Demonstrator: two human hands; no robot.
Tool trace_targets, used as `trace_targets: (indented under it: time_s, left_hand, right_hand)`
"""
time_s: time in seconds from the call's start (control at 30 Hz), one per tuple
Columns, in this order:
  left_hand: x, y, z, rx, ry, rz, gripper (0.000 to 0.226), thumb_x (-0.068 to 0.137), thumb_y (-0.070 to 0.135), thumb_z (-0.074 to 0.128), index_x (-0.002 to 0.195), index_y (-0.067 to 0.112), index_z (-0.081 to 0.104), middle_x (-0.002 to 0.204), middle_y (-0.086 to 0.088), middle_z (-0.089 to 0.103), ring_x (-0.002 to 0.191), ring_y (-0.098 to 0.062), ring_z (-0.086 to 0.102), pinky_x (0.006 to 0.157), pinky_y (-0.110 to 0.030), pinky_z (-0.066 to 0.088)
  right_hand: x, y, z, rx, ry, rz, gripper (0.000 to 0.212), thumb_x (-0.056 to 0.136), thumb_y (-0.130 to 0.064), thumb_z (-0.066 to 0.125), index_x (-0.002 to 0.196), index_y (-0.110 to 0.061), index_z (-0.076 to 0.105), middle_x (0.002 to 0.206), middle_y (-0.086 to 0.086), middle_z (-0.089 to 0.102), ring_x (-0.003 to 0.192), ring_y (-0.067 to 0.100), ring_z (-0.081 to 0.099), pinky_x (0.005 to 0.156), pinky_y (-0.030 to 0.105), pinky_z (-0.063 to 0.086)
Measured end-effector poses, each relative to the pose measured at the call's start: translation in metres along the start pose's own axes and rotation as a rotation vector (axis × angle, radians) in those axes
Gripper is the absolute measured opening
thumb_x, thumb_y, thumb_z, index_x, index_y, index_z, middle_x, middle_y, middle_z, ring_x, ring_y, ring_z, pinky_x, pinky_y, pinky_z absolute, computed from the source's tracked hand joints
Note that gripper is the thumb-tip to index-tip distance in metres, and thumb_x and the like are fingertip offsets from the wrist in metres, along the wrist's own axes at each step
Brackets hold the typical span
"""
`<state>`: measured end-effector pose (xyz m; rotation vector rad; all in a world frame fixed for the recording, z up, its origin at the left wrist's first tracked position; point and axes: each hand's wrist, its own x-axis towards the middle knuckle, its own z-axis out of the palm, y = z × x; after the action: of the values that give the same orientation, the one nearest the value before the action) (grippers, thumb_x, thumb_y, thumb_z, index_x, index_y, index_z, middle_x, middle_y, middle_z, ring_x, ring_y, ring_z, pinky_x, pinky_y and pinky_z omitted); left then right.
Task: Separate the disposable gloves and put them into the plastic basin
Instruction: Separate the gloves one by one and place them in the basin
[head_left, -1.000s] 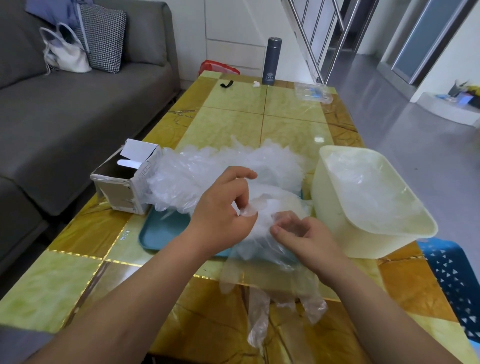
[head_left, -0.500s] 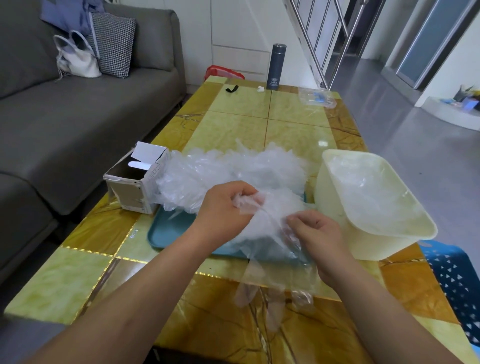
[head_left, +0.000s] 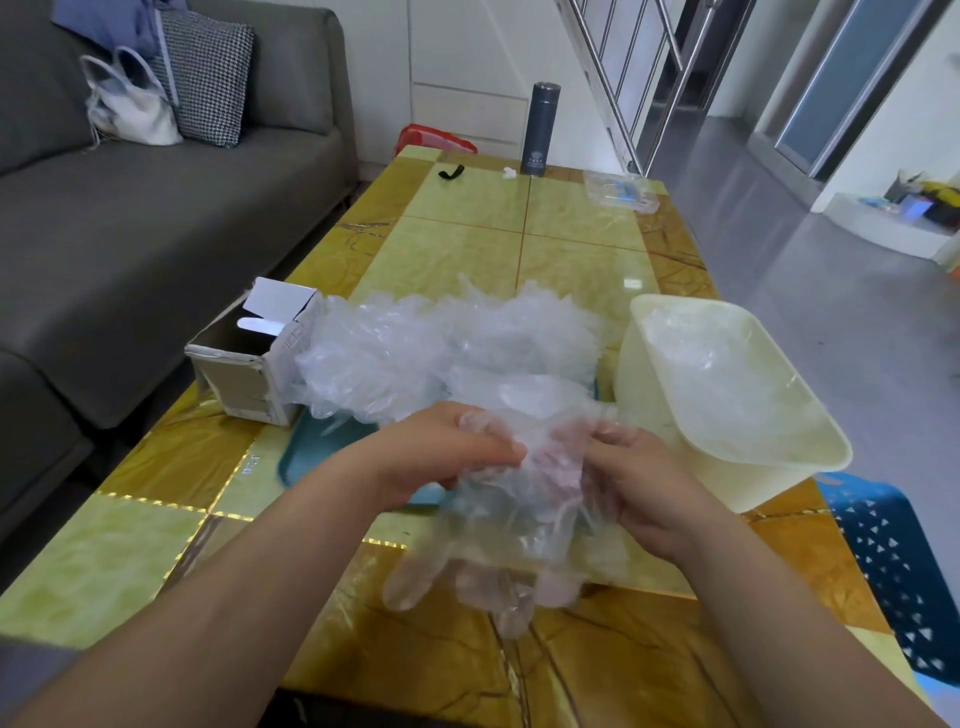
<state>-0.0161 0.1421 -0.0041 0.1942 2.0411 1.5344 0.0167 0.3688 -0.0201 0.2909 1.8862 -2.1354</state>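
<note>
Over the near edge of the table (head_left: 467, 234), the left hand (head_left: 447, 457) and right hand (head_left: 634, 483) both have their fingers curled and pinched on the top of a clump of thin clear gloves (head_left: 519, 519). Behind them, the big loose pile (head_left: 441, 348) lies on the teal tray (head_left: 311, 441) mid-table. Each pinch should probably take one layer only and rub sideways rather than yank, since the film clings and may tear; the basin (head_left: 644, 374) at the right edge, just beside the right hand, holds some gloves, so the drop is short.
</note>
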Motion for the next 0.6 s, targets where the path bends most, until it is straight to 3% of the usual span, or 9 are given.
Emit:
trace_targets:
  time_s: [0.07, 0.13, 0.2, 0.27, 0.37, 0.5, 0.6]
  left_hand:
    - [0.003, -0.004, 0.001, -0.036, 0.084, 0.053, 0.025, 0.079, 0.039, 0.084, 0.082, 0.016, 0.073, 0.080, 0.001, 0.067, 0.080, -0.015, 0.063, 0.078, -0.034, 0.049]
    - [0.005, -0.004, 0.002, -0.094, 0.117, 0.054, 0.021, 0.084, 0.031, 0.084, 0.079, 0.016, 0.070, 0.073, -0.002, 0.065, 0.075, -0.017, 0.063, 0.067, -0.026, 0.048]
    - [0.006, -0.005, 0.004, -0.150, 0.135, 0.022, 0.019, 0.090, 0.025, 0.079, 0.079, 0.018, 0.065, 0.065, -0.002, 0.059, 0.067, -0.019, 0.060, 0.055, -0.024, 0.039]
    - [0.007, -0.006, 0.006, -0.222, 0.153, -0.005, 0.016, 0.091, 0.027, 0.078, 0.083, 0.020, 0.066, 0.064, -0.001, 0.060, 0.065, -0.018, 0.062, 0.055, -0.027, 0.035]
    - [0.009, -0.006, 0.012, -0.262, 0.115, 0.002, 0.014, 0.092, 0.029, 0.078, 0.085, 0.021, 0.069, 0.068, 0.001, 0.065, 0.070, -0.017, 0.067, 0.058, -0.026, 0.041]
    - [0.007, -0.004, 0.005, -0.138, -0.016, 0.060, 0.015, 0.090, 0.031, 0.080, 0.094, 0.018, 0.073, 0.084, -0.002, 0.073, 0.084, -0.017, 0.071, 0.067, -0.030, 0.049]
    - [0.002, -0.006, -0.023, 0.048, -0.002, 0.040, 0.017, 0.089, 0.024, 0.081, 0.090, 0.010, 0.071, 0.085, -0.002, 0.075, 0.079, -0.011, 0.069, 0.070, -0.030, 0.051]
  right_hand:
    - [0.000, -0.002, 0.001, 0.025, -0.025, 0.032, 0.029, 0.099, -0.026, 0.065, 0.116, -0.005, 0.075, 0.122, 0.031, 0.069, 0.104, 0.034, 0.069, 0.090, 0.042, 0.055]
    - [-0.001, -0.006, 0.003, 0.135, -0.043, 0.087, 0.058, 0.102, -0.054, 0.051, 0.123, -0.004, 0.071, 0.122, 0.026, 0.071, 0.108, 0.031, 0.072, 0.093, 0.043, 0.055]
    - [-0.005, -0.012, 0.005, 0.226, -0.069, 0.108, 0.080, 0.097, -0.070, 0.038, 0.124, -0.001, 0.069, 0.115, 0.020, 0.075, 0.094, 0.027, 0.077, 0.077, 0.038, 0.062]
    - [-0.009, -0.014, 0.009, 0.204, -0.081, 0.033, 0.073, 0.093, -0.063, 0.048, 0.124, 0.000, 0.068, 0.119, 0.020, 0.073, 0.101, 0.029, 0.076, 0.087, 0.044, 0.061]
    - [-0.007, -0.009, 0.013, 0.138, -0.036, -0.047, 0.040, 0.088, -0.025, 0.071, 0.118, 0.002, 0.071, 0.119, 0.023, 0.073, 0.117, 0.038, 0.068, 0.099, 0.046, 0.056]
    - [-0.004, -0.005, 0.011, 0.080, 0.064, -0.070, 0.024, 0.093, -0.018, 0.069, 0.109, -0.002, 0.076, 0.109, 0.020, 0.077, 0.105, 0.033, 0.073, 0.094, 0.044, 0.057]
    - [-0.003, -0.005, 0.008, 0.046, 0.094, -0.022, 0.020, 0.104, -0.015, 0.057, 0.113, -0.005, 0.072, 0.111, 0.019, 0.077, 0.095, 0.032, 0.076, 0.086, 0.046, 0.057]
